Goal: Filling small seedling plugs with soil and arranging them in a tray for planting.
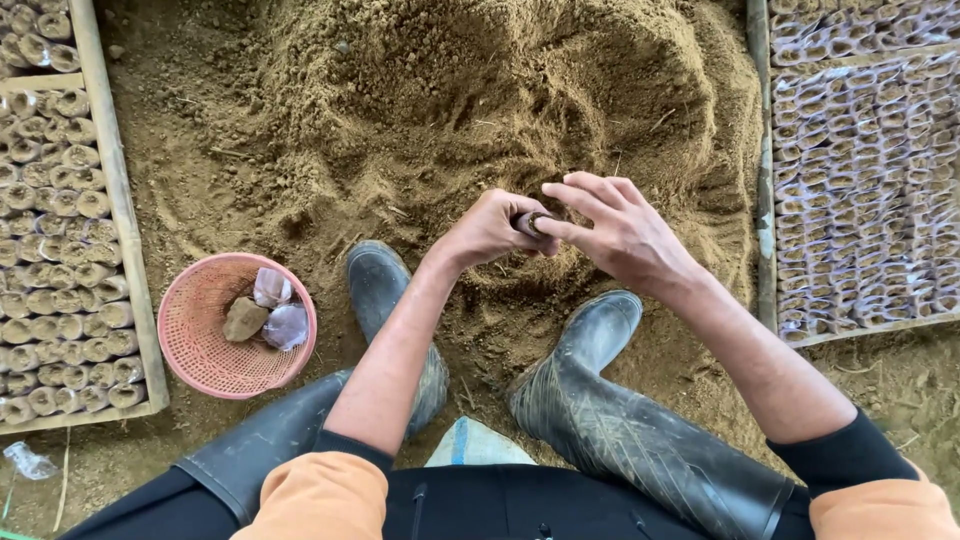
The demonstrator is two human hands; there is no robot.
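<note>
My left hand (487,230) is closed around a small clear plastic seedling bag (530,221) held sideways, its open mouth facing right. My right hand (615,232) meets it from the right, with thumb and forefinger pressing at the bag's mouth and the other fingers spread. Both hands hover over a big heap of loose brown soil (450,100). Most of the bag is hidden inside my left fist.
A pink plastic basket (210,365) with crumpled bags and a clod stands at the left. Wooden-framed beds of filled bags (60,250) line the left side, and flatter bags (865,190) fill the right. My black rubber boots (590,400) rest on the soil.
</note>
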